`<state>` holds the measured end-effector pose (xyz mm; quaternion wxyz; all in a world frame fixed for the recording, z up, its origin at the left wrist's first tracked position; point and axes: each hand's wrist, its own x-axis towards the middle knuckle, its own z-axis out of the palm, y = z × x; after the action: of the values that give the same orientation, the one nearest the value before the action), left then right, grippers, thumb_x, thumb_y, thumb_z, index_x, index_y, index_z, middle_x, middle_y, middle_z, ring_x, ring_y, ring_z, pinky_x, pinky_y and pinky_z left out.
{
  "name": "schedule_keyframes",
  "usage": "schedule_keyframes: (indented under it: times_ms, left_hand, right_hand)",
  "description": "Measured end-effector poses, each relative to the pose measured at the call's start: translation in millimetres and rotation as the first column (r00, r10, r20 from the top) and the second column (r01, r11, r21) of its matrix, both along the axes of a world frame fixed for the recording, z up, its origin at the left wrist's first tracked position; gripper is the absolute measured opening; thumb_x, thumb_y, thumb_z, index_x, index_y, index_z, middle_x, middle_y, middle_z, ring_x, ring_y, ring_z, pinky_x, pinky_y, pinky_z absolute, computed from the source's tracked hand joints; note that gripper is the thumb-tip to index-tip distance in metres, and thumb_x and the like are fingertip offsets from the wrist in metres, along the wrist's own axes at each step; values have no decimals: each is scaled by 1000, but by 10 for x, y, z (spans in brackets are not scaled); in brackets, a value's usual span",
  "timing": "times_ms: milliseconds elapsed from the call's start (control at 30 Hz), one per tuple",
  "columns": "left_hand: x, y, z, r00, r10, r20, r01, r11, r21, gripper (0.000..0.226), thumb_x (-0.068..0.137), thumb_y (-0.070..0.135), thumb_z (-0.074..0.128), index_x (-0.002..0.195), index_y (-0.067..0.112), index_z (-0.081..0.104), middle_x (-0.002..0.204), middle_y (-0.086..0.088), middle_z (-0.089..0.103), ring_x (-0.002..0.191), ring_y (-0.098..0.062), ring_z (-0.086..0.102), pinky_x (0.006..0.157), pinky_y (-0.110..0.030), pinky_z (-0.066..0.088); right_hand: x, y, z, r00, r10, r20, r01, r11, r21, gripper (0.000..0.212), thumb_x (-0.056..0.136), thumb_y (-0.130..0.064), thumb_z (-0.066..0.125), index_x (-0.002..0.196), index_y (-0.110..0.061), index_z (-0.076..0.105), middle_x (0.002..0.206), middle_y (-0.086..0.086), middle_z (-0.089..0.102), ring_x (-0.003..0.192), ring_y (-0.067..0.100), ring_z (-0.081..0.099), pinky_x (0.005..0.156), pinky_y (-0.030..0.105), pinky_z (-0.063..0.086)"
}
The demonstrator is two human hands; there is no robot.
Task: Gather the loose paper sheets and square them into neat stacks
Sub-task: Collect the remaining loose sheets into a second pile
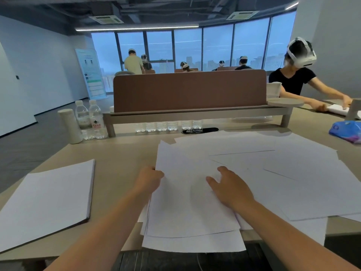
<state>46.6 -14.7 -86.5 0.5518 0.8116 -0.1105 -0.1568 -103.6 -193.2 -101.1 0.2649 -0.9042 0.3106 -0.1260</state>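
Loose white paper sheets [283, 173] lie fanned and overlapping across the middle and right of the beige desk [117, 153]. A ragged bundle of sheets [185, 208] lies in front of me, its near edges hanging over the desk's front edge. My left hand [149, 179] pinches the bundle's left edge, thumb on top. My right hand [230, 187] rests flat on the sheets with its fingers spread. A squared stack of paper [48, 200] sits on the left of the desk, apart from the loose sheets.
Water bottles [95, 120] and a pale flask [70, 126] stand at the back left. A brown divider panel [189, 89] on a raised shelf crosses the back. A blue packet [345, 131] lies far right. A person in a headset [297, 75] works at the neighbouring desk.
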Motion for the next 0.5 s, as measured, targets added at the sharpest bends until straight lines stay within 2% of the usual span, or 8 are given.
schedule_keyframes:
  times_ms: [67, 167, 300, 367, 500]
  left_hand:
    - [53, -2, -24, 1000, 6, 2, -6, 1000, -6, 15, 84, 0, 58, 70, 5, 54, 70, -12, 53, 62, -23, 51, 61, -29, 36]
    - [95, -47, -57, 1000, -10, 12, 10, 1000, -4, 5, 80, 6, 61, 79, 9, 56, 77, -13, 53, 71, -24, 51, 66, -35, 37]
    - [138, -81, -82, 996, 14, 82, -23, 994, 108, 4, 80, 6, 59, 82, 6, 63, 76, -12, 57, 70, -24, 54, 64, -31, 39]
    - [145, -46, -63, 991, 15, 135, -39, 984, 176, 5, 79, 4, 58, 77, 5, 62, 72, -10, 57, 68, -24, 54, 58, -26, 36]
    - [188, 56, -60, 987, 40, 157, -66, 984, 165, 12, 78, 0, 58, 85, -2, 67, 77, -12, 64, 70, -25, 58, 60, -27, 39]
  right_hand:
    - [-11, -18, -6, 999, -17, -44, 17, 1000, -16, 70, 96, -60, 43, 148, -15, 36, 145, 6, 50, 129, 26, 50, 102, 36, 43]
    - [-6, 24, -16, 997, 37, -67, -36, 999, 10, 71, 96, -60, 44, 151, -17, 33, 150, 5, 45, 134, 24, 47, 106, 36, 40]
    - [18, 90, -5, 997, 68, -21, -67, 997, 43, 65, 96, -56, 47, 150, -19, 37, 150, 4, 46, 134, 23, 47, 106, 35, 40]
    - [26, 80, 3, 999, 50, -14, -49, 998, 49, 62, 97, -52, 49, 148, -18, 39, 148, 5, 48, 132, 23, 49, 105, 34, 40]
    - [38, 102, 8, 998, 53, -23, -52, 998, 40, 57, 98, -46, 50, 147, -18, 42, 148, 3, 48, 131, 21, 50, 103, 32, 41]
